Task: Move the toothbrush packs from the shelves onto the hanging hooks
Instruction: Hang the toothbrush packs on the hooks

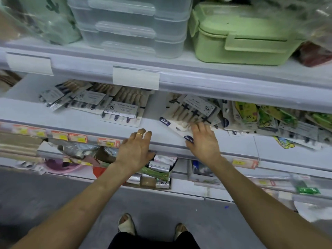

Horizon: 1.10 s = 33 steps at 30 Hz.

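Flat toothbrush packs lie on the middle white shelf point(154, 135). One group of packs point(118, 112) lies at the left and centre of it. A tilted toothbrush pack point(190, 112) lies to the right, its near corner over the shelf's front edge. My right hand point(203, 141) lies on that pack's near end, fingers spread over the card and thumb at its lower corner. My left hand point(136, 150) rests flat on the shelf's front lip, fingers straight, a gold ring on one finger, holding nothing. No hanging hooks are in view.
Green and yellow packs point(258, 115) crowd the shelf's right part. The shelf above carries clear plastic boxes point(133, 26) and a green lunch box point(239, 36). Below are more goods and price tags point(107, 141). My feet stand on the grey floor point(53, 191).
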Each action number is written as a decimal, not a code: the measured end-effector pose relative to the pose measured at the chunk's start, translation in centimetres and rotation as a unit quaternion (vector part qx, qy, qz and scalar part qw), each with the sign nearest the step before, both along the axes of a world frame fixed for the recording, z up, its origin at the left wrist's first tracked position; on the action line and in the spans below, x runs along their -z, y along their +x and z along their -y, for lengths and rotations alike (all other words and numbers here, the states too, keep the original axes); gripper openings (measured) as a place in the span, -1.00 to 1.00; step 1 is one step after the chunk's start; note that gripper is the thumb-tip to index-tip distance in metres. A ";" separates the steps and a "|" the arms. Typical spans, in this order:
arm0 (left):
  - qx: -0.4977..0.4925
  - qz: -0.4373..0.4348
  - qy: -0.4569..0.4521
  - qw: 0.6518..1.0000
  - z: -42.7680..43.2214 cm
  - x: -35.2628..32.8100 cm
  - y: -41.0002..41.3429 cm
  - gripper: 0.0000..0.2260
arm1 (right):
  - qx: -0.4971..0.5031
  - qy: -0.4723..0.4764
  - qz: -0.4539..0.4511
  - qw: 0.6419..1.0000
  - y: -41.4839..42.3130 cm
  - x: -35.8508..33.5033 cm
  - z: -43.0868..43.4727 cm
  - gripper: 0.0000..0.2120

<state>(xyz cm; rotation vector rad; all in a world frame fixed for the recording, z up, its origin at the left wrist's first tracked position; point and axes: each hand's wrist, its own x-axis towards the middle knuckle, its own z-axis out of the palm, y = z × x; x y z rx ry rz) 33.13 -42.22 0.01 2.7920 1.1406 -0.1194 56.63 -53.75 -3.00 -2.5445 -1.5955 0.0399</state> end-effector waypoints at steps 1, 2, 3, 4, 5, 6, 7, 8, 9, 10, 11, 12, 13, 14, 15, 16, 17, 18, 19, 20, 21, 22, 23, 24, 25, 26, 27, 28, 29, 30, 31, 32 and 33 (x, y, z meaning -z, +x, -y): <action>0.004 0.004 0.000 1.000 0.3 0.4 0.5 -0.39 | -0.008 0.007 0.000 1.000 -0.6 0.1 0.2 -0.34; 0.008 0.009 -0.001 1.000 0.6 0.6 0.9 -0.41 | -0.010 0.017 -0.002 1.000 -1.2 0.2 0.5 -0.32; 0.011 0.017 -0.002 1.000 0.9 1.0 1.3 -0.42 | -0.009 0.028 -0.005 1.000 -1.7 0.3 0.7 -0.33; 0.013 0.024 -0.003 1.000 1.2 1.3 1.6 -0.44 | -0.006 0.038 -0.008 0.999 -2.2 0.3 0.9 -0.34; 0.015 0.030 -0.003 0.999 1.5 1.6 1.9 -0.46 | -0.004 0.047 -0.010 0.999 -2.7 0.3 1.1 -0.35; 0.015 0.031 -0.006 0.999 1.9 1.8 2.1 -0.47 | -0.004 0.055 -0.011 0.998 -3.2 0.3 1.3 -0.36; 0.016 0.036 -0.013 0.999 2.2 2.1 2.4 -0.47 | -0.005 0.065 -0.012 0.998 -3.6 0.3 1.4 -0.36; 0.012 0.044 -0.029 0.999 2.5 2.2 2.6 -0.47 | -0.005 0.079 -0.016 0.997 -4.0 0.4 1.6 -0.37; 0.002 0.056 -0.053 0.997 2.8 2.4 2.9 -0.47 | -0.003 0.095 -0.021 0.995 -4.4 0.4 1.7 -0.38; -0.013 0.074 -0.081 0.994 3.0 2.3 3.1 -0.47 | -0.001 0.112 -0.029 0.993 -4.9 0.4 1.8 -0.39; -0.030 0.099 -0.109 0.989 3.2 2.4 3.4 -0.49 | 0.001 0.128 -0.034 0.991 -5.3 0.4 1.9 -0.41; -0.048 0.130 -0.139 0.980 3.3 2.4 3.7 -0.52 | 0.004 0.142 -0.037 0.989 -5.7 0.4 2.0 -0.43; -0.065 0.170 -0.170 0.968 3.4 2.5 3.9 -0.57 | 0.009 0.152 -0.039 0.988 -6.0 0.4 2.1 -0.44; -0.081 0.208 -0.200 0.954 3.6 2.4 4.1 -0.62 | 0.014 0.161 -0.041 0.986 -6.2 0.4 2.1 -0.45; -0.092 0.245 -0.222 0.939 3.8 2.5 4.3 -0.68 | 0.019 0.169 -0.042 0.985 -6.4 0.3 2.1 -0.46; -0.103 0.274 -0.234 0.927 4.0 2.3 4.4 -0.74 | 0.021 0.176 -0.042 0.983 -6.5 0.2 2.1 -0.46; -0.114 0.301 -0.243 0.915 4.1 2.4 4.7 -0.78 | 0.020 0.179 -0.043 0.983 -6.6 0.1 2.1 -0.46; -0.131 0.317 -0.254 0.904 4.2 2.3 4.9 -0.81 | 0.016 0.179 -0.044 0.983 -6.7 0.0 2.1 -0.45; -0.147 0.339 -0.273 0.888 4.2 2.2 5.1 -0.84 | 0.010 0.176 -0.046 0.983 -6.7 -0.1 2.0 -0.43; -0.170 0.358 -0.303 0.867 4.1 2.3 5.2 -0.88 | 0.002 0.172 -0.052 0.984 -6.7 -0.1 2.0 -0.41; -0.192 0.385 -0.334 0.839 4.0 2.4 5.4 -0.92 | -0.007 0.168 -0.062 0.984 -6.7 -0.2 2.0 -0.40; -0.215 0.406 -0.363 0.811 3.8 2.4 5.4 -0.92 | -0.018 0.166 -0.074 0.983 -6.5 -0.3 2.0 -0.40; -0.229 0.426 -0.381 0.788 3.6 2.5 5.4 -0.90 | -0.030 0.166 -0.086 0.982 -6.3 -0.4 2.0 -0.42; -0.238 0.436 -0.387 0.777 3.4 2.3 5.3 -0.88 | -0.042 0.170 -0.098 0.980 -5.9 -0.6 2.0 -0.45; -0.241 0.443 -0.389 0.771 3.0 2.2 5.1 -0.86 | -0.050 0.173 -0.107 0.978 -5.4 -0.9 2.0 -0.48; -0.243 0.440 -0.392 0.770 2.8 1.9 4.8 -0.86 | -0.055 0.174 -0.110 0.977 -4.8 -1.2 2.0 -0.51; -0.246 0.439 -0.401 0.765 2.3 1.9 4.5 -0.85 | -0.054 0.173 -0.108 0.977 -4.0 -1.6 2.0 -0.52; -0.247 0.433 -0.410 0.764 1.8 1.8 3.9 -0.83 | -0.051 0.173 -0.106 0.978 -3.1 -2.0 1.8 -0.53; -0.246 0.428 -0.415 0.764 1.3 1.7 3.4 -0.82 | -0.046 0.170 -0.103 0.979 -2.2 -2.6 1.6 -0.53; -0.244 0.417 -0.420 0.768 0.6 1.8 2.7 -0.81 | -0.041 0.162 -0.097 0.981 -1.2 -3.0 1.3 -0.52; -0.237 0.411 -0.424 0.771 0.1 1.6 2.1 -0.81 | -0.035 0.142 -0.092 0.985 -0.4 -3.5 1.0 -0.51; -0.230 0.405 -0.426 0.776 -0.4 1.2 1.5 -0.80 | -0.033 0.118 -0.089 0.988 0.5 -4.1 0.5 -0.48; -0.224 0.405 -0.424 0.779 -0.9 0.9 0.9 -0.80 | -0.039 0.095 -0.088 0.991 1.2 -4.5 0.1 -0.43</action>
